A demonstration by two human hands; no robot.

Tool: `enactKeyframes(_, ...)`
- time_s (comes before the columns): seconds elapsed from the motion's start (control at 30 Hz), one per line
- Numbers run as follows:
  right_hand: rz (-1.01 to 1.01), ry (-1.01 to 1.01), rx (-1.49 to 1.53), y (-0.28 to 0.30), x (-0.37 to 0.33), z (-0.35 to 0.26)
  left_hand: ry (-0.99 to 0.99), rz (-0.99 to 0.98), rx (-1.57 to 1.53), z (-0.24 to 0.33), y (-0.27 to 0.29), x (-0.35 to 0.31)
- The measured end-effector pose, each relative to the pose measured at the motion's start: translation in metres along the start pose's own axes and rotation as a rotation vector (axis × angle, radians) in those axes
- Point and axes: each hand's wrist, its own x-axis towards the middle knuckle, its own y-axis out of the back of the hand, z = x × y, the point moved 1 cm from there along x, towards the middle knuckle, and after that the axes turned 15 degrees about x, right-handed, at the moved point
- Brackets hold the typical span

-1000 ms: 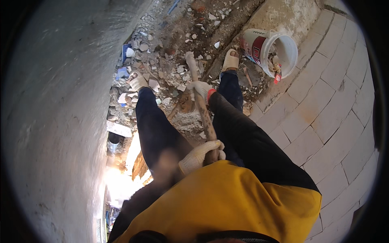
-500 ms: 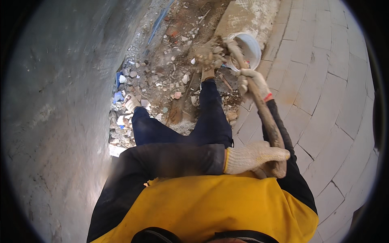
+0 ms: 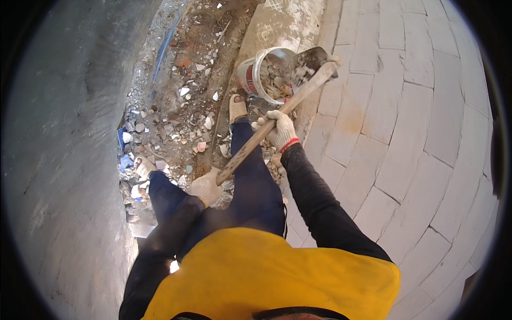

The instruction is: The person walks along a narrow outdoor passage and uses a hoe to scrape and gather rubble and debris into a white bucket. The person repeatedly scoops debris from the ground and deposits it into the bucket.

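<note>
A hoe with a long, worn wooden handle [image 3: 248, 149] slants across in front of me, held in both gloved hands. My left hand [image 3: 207, 188] wraps the handle's near end, by my thigh. Farther up, my right hand [image 3: 281, 130], in a knitted glove with a red cuff, is closed round the shaft. The dark hoe blade [image 3: 313, 56] is at the mouth of a white bucket [image 3: 261, 69], with some light rubble against it. The bucket lies tipped toward the right, and broken rubble [image 3: 274, 80] shows inside it.
A grey wall [image 3: 69, 149] rises close on the left. Loose rubble and broken tile [image 3: 202, 122] cover the ground around my feet. Long pale paving slabs [image 3: 384, 154] run along the right, beside a concrete strip [image 3: 272, 24]. A blue strip [image 3: 164, 50] lies near the wall.
The hoe blade, loaded with debris, has swung right from near my right foot to the bucket's mouth. My left hand has moved left and forward with the handle's end. The bucket now holds visible rubble.
</note>
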Motion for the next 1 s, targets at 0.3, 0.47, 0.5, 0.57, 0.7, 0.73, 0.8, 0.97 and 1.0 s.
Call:
enactKeyframes(0.3, -0.202, 0.246, -0.182, -0.024, 0.012, 0.002, 0.011, -0.037, -0.251, 0.014, -0.076, 0.063)
enactKeyframes(0.47, -0.211, 0.147, -0.401, -0.046, 0.081, 0.088, 0.231, -0.035, -0.469, 0.003, -0.1, 0.048)
enactKeyframes(0.5, -0.228, 0.129, -0.434, -0.05, 0.108, 0.109, 0.249, -0.018, -0.498, -0.007, -0.103, 0.058)
enactKeyframes(0.57, -0.16, 0.127, -0.531, -0.053, 0.166, 0.146, 0.281, 0.009, -0.543, -0.03, -0.11, 0.087)
enactKeyframes(0.7, -0.064, 0.117, -0.735, -0.045, 0.274, 0.218, 0.316, 0.008, -0.665, -0.078, -0.132, 0.146)
enactKeyframes(0.73, -0.051, 0.119, -0.804, -0.035, 0.291, 0.237, 0.358, -0.074, -0.702, -0.086, -0.141, 0.146)
enactKeyframes(0.8, -0.034, 0.019, -0.897, 0.004, 0.301, 0.271, 0.407, -0.14, -0.793, -0.099, -0.153, 0.134)
enactKeyframes(0.97, 0.031, -0.215, -1.016, 0.143, 0.262, 0.367, 0.532, -0.331, -0.84, -0.102, -0.147, 0.028)
enactKeyframes(1.0, 0.028, -0.235, -1.036, 0.163, 0.259, 0.378, 0.566, -0.367, -0.866, -0.1, -0.143, 0.012)
